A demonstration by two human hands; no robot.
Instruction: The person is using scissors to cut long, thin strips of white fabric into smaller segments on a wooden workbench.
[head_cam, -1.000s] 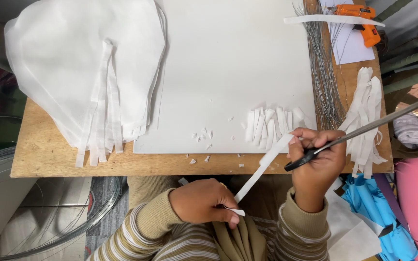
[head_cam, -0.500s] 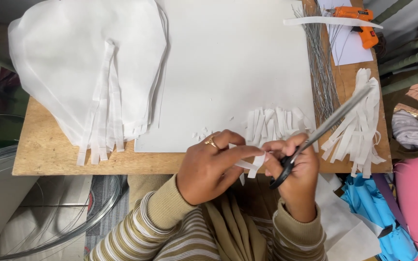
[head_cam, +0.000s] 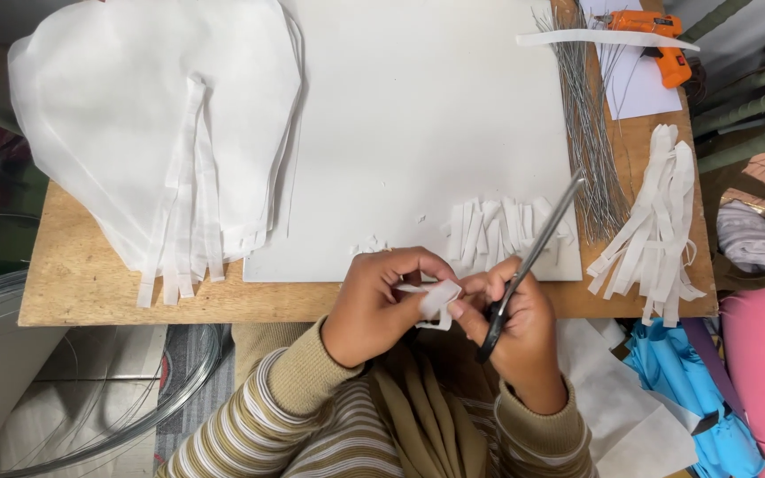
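Observation:
My left hand (head_cam: 381, 304) pinches a folded white fabric strip (head_cam: 436, 300) just in front of the wooden table's near edge (head_cam: 90, 292). My right hand (head_cam: 515, 332) grips black-handled scissors (head_cam: 529, 257), whose long blades point up and right over the table, and its fingertips also touch the strip. Both hands meet at the strip. Just beyond them, a row of short cut white strips (head_cam: 502, 228) lies on a large white sheet (head_cam: 418, 115).
A heap of white fabric with hanging strips (head_cam: 152, 133) covers the table's left. A bundle of thin wires (head_cam: 588, 150) and a pile of long white strips (head_cam: 657, 221) lie to the right. An orange glue gun (head_cam: 652, 35) sits at the far right corner. Wire coils (head_cam: 90, 398) lie on the floor.
My left hand rose from my lap to meet my right hand. The long strip is now folded between both hands. The scissors swung from near level to steeply upright.

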